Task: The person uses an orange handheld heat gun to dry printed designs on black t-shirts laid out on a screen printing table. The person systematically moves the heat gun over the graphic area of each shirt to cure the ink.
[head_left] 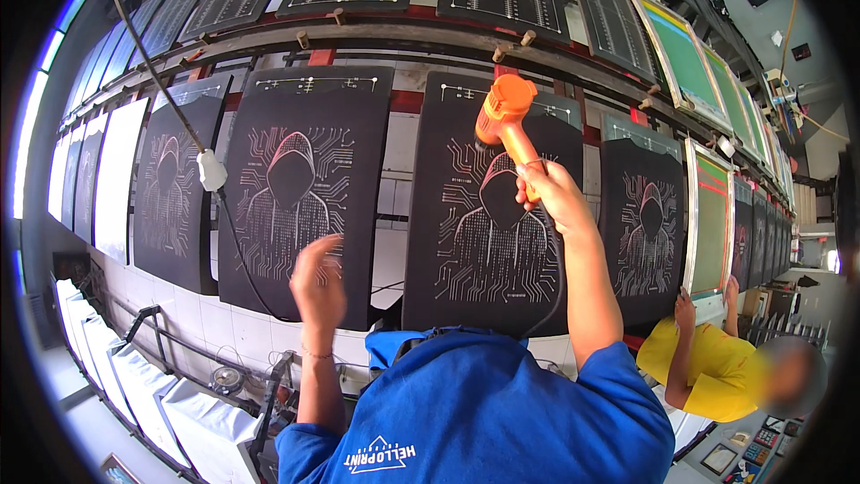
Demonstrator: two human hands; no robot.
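A black shirt point(511, 251) lies smooth and flat, its print a hooded figure among fine pale circuit lines, its right edge partly hidden by a raised forearm point(593, 287). Left of this shirt lies a matching dark one point(291, 188); to its right, a co-worker point(703, 372) holds a metal-framed green screen point(712, 224). Over its upper part hangs an orange heat gun point(511, 116), ridged and plastic-looking, nozzle opening obscured. The right hand point(554, 193) wraps the handle; the left hand point(318, 285), left of the shirt, is too blurred for me to tell its grip.

Framed screens point(714, 220) and printed shirts point(288, 181) show a printing workshop.
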